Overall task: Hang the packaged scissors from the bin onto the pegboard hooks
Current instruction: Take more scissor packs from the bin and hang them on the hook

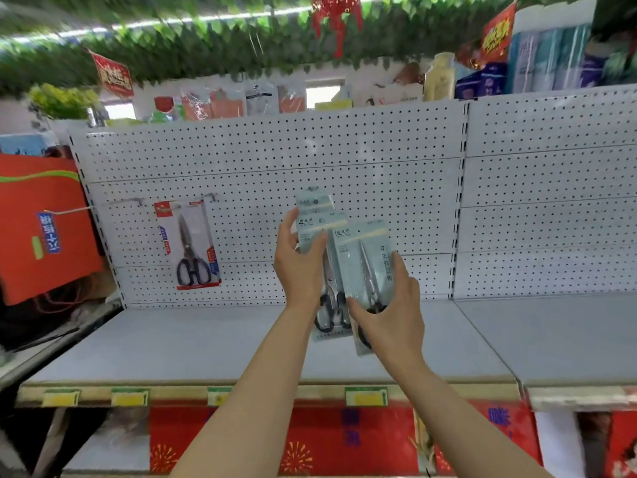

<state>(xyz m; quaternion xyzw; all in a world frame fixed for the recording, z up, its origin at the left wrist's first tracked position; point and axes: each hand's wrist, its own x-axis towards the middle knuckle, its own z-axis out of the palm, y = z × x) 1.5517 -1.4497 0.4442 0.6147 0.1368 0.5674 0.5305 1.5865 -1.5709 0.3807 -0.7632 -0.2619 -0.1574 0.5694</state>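
Far left, beside the pegboard: red bag with a green stripe and a blue label, hanging at a tilt.
Pegboard: white, perforated, spans the whole back of the shelf; mostly bare.
Hooks, left part of board: one bare hook; just right of it a second hook carrying a pack.
Hung pack: red-trimmed packaged scissors, black handles down, blades up, flat against the board.
Left hand: raised in front of the board, fingers and thumb closed around the upper part of pale packs.
Left-hand packs: at least two pale grey-green scissors packs fanned together, upright, tops near mid-board; black handles show below the wrist. Exact count unclear.
Right hand: closed on the lower end of a separate pack, thumb on its front.
Right-hand pack: same pale style, tilted slightly, overlapping the left-hand packs at its left edge.
Shelf: grey, flat, below both hands.
Shelf edge: yellow price tags along the front rail.
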